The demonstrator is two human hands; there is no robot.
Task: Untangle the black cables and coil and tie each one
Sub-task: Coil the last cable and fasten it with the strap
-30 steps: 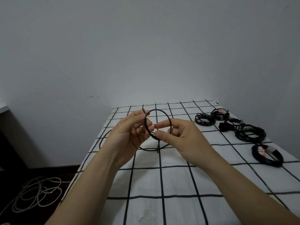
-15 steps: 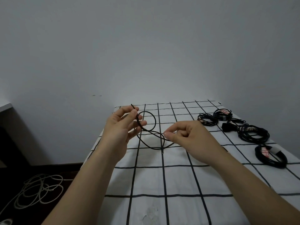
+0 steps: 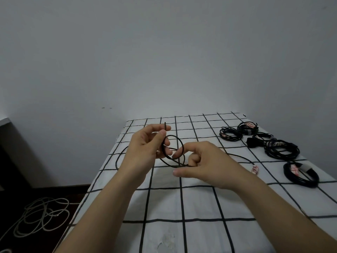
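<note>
A thin black cable (image 3: pixel 175 138) is held up over the checked table (image 3: pixel 182 201). My left hand (image 3: pixel 145 145) pinches one end of it, with the tip sticking up above the fingers and a small loop hanging below. My right hand (image 3: pixel 202 161) grips the cable just right of that loop. The rest of the cable trails right across the cloth to a red-and-white tag (image 3: pixel 254 169), and another stretch curves off behind my left wrist.
Several coiled and tied black cables lie along the table's right side: two small coils (image 3: pixel 230 134) (image 3: pixel 248 127) at the back, a bigger coil (image 3: pixel 281 149), and one with a white band (image 3: pixel 300 173). A pale cable (image 3: pixel 40 216) lies tangled on the dark floor at left.
The hands parted half a second ago, then came back together. The loop in my left hand is smaller than a second ago, and my right hand now holds the cable right beside it.
</note>
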